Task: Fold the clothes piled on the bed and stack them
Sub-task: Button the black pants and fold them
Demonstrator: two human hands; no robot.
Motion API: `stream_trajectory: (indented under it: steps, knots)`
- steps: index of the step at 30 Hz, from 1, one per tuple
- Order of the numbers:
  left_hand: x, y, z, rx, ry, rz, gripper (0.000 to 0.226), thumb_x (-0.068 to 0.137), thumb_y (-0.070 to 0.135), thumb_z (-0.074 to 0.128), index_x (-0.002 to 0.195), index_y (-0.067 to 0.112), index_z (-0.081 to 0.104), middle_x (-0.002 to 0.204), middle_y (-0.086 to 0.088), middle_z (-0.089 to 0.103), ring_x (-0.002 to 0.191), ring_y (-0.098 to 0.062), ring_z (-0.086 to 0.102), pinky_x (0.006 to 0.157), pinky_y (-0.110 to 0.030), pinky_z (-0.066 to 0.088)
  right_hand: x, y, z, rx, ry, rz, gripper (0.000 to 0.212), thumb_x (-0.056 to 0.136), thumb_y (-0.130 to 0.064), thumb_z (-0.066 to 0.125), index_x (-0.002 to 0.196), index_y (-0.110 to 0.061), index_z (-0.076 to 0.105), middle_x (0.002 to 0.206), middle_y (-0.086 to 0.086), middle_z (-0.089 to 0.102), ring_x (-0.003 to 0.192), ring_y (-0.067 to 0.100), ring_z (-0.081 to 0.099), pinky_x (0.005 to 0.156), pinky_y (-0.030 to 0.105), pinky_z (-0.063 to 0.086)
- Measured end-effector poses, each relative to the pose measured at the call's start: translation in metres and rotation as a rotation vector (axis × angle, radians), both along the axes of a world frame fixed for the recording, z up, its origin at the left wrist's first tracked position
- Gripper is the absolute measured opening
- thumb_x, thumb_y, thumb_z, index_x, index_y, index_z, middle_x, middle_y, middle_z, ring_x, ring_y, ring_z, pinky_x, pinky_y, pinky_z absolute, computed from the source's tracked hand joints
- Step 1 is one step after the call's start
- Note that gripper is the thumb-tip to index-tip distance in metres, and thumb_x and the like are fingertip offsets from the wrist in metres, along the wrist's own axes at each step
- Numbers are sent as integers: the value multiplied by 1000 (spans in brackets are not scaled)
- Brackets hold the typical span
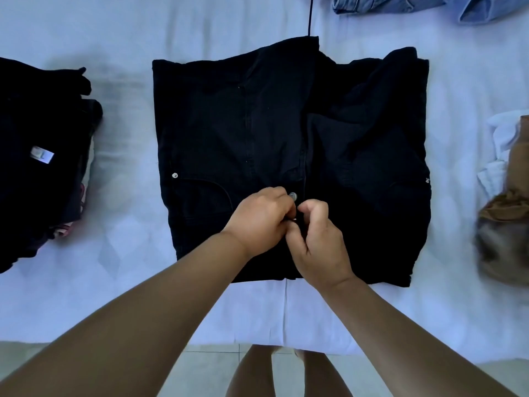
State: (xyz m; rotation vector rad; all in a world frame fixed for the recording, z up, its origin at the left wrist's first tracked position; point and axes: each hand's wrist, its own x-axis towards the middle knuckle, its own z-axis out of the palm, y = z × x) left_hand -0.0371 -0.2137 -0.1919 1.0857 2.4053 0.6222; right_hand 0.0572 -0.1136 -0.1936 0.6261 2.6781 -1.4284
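Black jeans (257,124) lie spread on the white bed (128,296) in the middle of the view, waistband toward me. My left hand (260,216) pinches the waistband at the fly, just beside a silver button (292,196). My right hand (317,242) pinches the opposite flap of the waistband, fingers curled, touching the left hand. A stack of dark folded clothes (37,167) with a white size tag sits at the left.
Blue denim garments (415,5) lie at the far right top. A brown and white bundle of clothes (506,196) sits at the right edge. A thin black cord (310,15) runs up from the jeans. The bed's front edge and tiled floor are below.
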Motion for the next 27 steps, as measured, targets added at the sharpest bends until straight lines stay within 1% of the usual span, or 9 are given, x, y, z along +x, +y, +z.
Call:
stream_trajectory:
  steps: [3,6,9,12,14,17,20,24,27]
  knots:
    - [-16,3,8,-130,-75,-150,14,92,15,54,94,9,66,94,-2,56,90,-18,53,78,-36,46,-3,4,-3,39,-13,22,32,88,-15,58,116,-10,44,84,-3,57,79,18,57,69,31,47]
    - [-25,10,14,-216,-133,-207,12,93,20,54,96,13,64,92,6,48,90,-14,52,82,-34,45,-5,5,-6,127,-9,41,38,83,-5,60,118,-6,47,82,-5,50,78,18,55,69,30,45]
    - [-25,14,12,-240,-156,-181,8,91,19,56,92,16,63,87,10,44,89,-15,54,82,-33,45,-7,1,-10,323,-26,-17,35,74,-7,69,105,-5,54,79,2,55,77,25,57,70,38,46]
    - [-25,15,11,-231,-214,-115,5,90,18,59,85,19,60,85,12,44,88,-13,54,83,-28,45,-6,-2,-14,507,-140,-159,25,70,-24,75,84,-11,59,82,4,56,80,27,54,72,39,40]
    - [-25,15,10,-222,-244,-94,9,89,17,60,82,21,57,85,12,45,86,-11,53,82,-25,43,-5,-5,-14,508,-204,-171,20,75,-30,71,77,-12,63,83,3,53,85,26,51,75,35,31]
    - [-25,15,9,-208,-225,-110,10,90,17,58,81,22,56,81,14,43,82,-9,49,82,-22,37,-10,-5,-12,449,-298,-156,20,83,-33,62,80,-13,64,85,-3,48,93,20,44,78,30,17]
    - [-24,14,8,-173,-174,-165,12,92,17,54,81,23,53,76,15,37,79,-8,45,83,-19,32,-15,-1,-11,329,-346,-170,18,85,-29,58,73,-16,54,88,-7,46,94,13,33,74,27,10]
    - [-24,12,8,-184,-124,-222,7,92,20,53,85,21,54,85,13,42,83,-8,46,86,-21,31,-17,-4,-18,248,-260,-214,39,79,-16,61,58,-23,30,80,-10,40,91,11,30,75,27,12]
    - [-30,13,11,-262,-221,-199,10,92,23,56,83,24,51,81,14,42,82,-8,47,85,-22,35,-10,-3,-26,342,-86,-153,31,71,-8,61,60,-23,35,77,-9,45,86,12,35,73,26,11]
